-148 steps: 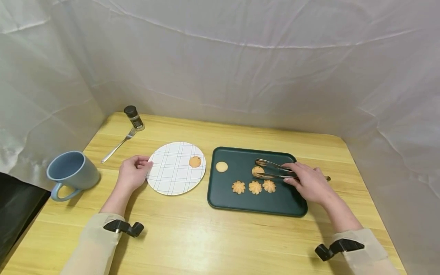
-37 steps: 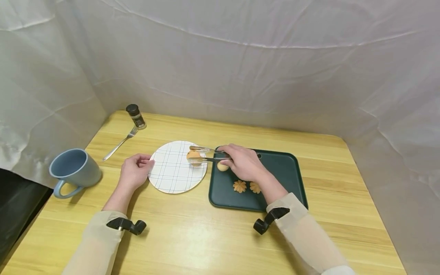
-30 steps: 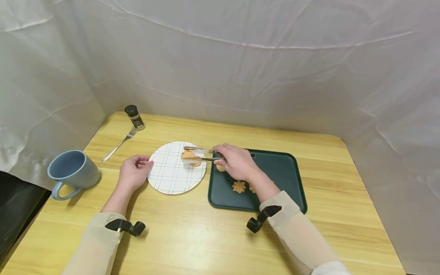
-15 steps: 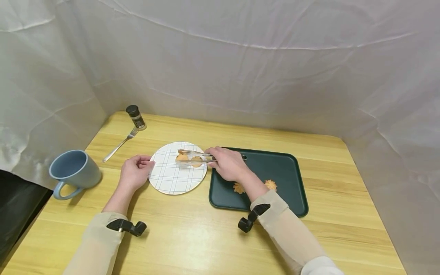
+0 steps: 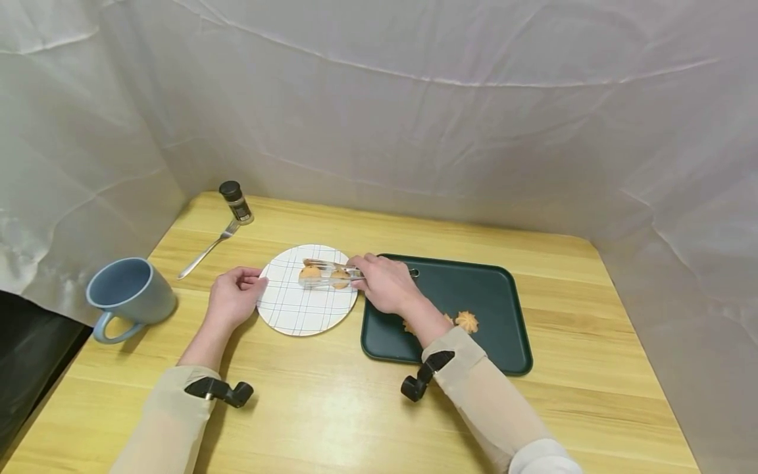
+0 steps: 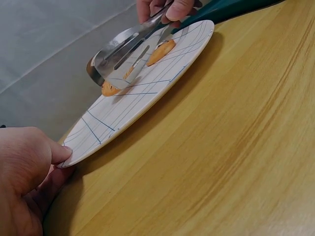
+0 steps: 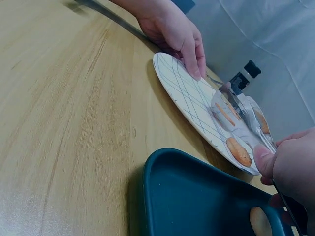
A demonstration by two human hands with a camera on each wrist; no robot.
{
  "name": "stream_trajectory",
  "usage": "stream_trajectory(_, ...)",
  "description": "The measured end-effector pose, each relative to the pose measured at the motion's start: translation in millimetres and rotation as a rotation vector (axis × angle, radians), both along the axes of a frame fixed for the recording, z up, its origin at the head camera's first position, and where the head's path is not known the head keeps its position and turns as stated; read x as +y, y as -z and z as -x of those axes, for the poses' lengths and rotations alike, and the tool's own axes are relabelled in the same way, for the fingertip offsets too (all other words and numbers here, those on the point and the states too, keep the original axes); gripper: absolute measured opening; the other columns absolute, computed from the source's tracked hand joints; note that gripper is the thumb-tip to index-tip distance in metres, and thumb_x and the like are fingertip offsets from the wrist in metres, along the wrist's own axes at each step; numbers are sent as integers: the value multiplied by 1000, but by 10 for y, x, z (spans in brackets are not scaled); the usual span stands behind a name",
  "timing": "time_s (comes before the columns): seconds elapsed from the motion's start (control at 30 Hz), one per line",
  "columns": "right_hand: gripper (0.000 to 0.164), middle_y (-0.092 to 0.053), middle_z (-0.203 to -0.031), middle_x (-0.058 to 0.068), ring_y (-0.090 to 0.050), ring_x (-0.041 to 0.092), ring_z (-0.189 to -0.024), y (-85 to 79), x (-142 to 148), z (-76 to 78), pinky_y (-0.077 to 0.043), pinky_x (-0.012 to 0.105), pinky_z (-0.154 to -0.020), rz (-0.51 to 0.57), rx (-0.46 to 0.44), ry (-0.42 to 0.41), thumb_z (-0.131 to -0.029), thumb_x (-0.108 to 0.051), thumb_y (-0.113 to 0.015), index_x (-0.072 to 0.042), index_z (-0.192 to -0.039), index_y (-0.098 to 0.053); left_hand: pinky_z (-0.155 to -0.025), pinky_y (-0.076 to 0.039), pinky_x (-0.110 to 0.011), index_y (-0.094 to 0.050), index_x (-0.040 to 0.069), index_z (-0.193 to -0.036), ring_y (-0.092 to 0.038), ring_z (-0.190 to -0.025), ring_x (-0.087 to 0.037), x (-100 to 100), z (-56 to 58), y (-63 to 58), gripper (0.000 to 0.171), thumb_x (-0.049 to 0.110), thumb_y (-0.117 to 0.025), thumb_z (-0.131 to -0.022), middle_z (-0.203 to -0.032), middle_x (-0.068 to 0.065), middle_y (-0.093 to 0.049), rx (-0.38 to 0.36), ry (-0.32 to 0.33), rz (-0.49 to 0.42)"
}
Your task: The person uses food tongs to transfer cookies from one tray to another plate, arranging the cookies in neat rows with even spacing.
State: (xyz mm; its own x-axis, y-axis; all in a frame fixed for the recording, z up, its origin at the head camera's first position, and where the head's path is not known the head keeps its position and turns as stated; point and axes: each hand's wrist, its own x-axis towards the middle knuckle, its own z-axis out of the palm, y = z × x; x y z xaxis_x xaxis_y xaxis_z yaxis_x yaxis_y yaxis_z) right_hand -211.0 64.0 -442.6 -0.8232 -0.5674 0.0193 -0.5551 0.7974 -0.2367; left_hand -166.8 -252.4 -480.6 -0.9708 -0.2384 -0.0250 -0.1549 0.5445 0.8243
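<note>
Item: small clear jar (image 5: 236,202) with black lid and dark label; printing on the label is too small to read. Just beside its base, a silver metal fork (image 5: 208,249); nearer the person, a blue-grey mug (image 5: 127,289).

Surface: pale yellow wood-grain table (image 5: 331,408). Room: creased, greyish-white fabric sheeting (image 5: 414,131) behind and at both sides.

Item: round white plate (image 5: 296,316) with blue grid lines (one stroke bolder than its neighbours), left of a dark green rectangular tray (image 5: 494,345). The left hand (image 5: 233,299) pinches the plate's rim, thumb on top.

Item: silver metal tongs (image 5: 324,282), grasped in the right hand (image 5: 386,283), blades over the plate. A round orange-brown cookie (image 5: 310,272) sits between the blade ends; whether they squeeze it, cannot tell. A second round cookie (image 6: 161,52) lies on the plate, nearer the tray. Flower-shaped cookies (image 5: 467,321) lie on the tray, some partly hidden by the right arm.
</note>
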Motion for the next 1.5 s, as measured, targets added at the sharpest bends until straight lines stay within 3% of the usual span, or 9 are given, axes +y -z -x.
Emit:
stream_trajectory(0.43, 49, -64, -130, 5, -64, 25, -110, 16, -8, -14, -55, 46, -84, -6, -25, 12, -108, -40, -60, -24, -154, -52, -73, -47, -22, -71, -2, -122, -60, -88, -20, 9, 0, 9, 32, 23, -68, -102, -102, -12, -67, -10, -3, -1)
stream_trajectory(0.67, 52, -64, -120, 2, -63, 22, -102, -44, 56, -55, -54, 45, -82, 26, -49, 11, -108, -40, -61, -21, -155, -51, -73, -47, -22, -71, -2, -122, -60, -90, -21, -13, 13, 31, 32, 24, -68, -102, -102, -13, -67, -16, -2, 4)
stream_trajectory(0.8, 52, -63, -116, 0, -61, 20, -101, -70, 119, -68, -52, 45, -83, 36, -46, 15, -108, -39, -61, -22, -156, -51, -73, -47, -22, -71, -2, -122, -60, -89, -20, -27, 9, 32, 33, 25, -68, -102, -102, -12, -67, -15, -1, 7)
stream_trajectory(1.07, 50, -66, -124, 2, -64, 21, -109, -106, 274, -113, -53, 48, -87, 76, -33, 31, -107, -39, -62, -22, -154, -53, -73, -47, -22, -71, -2, -122, -60, -89, -20, -54, 17, 24, 32, 23, -67, -103, -101, -12, -67, -9, 0, 17)
stream_trajectory(1.37, 52, -68, -127, 5, -62, 28, -124, -126, 520, -189, -50, 57, -100, 112, -36, 57, -107, -39, -63, -20, -155, -52, -73, -46, -21, -71, -2, -124, -59, -91, -22, -54, 13, 7, 32, 23, -67, -103, -104, -13, -67, -18, -1, 15)
stream_trajectory(1.5, 52, -68, -126, 6, -63, 29, -123, -147, 637, -234, -48, 60, -103, 113, -29, 73, -107, -38, -63, -20, -155, -52, -73, -47, -21, -71, -2, -123, -60, -91, -22, -51, 16, 14, 32, 22, -67, -103, -104, -14, -67, -19, -1, 10)
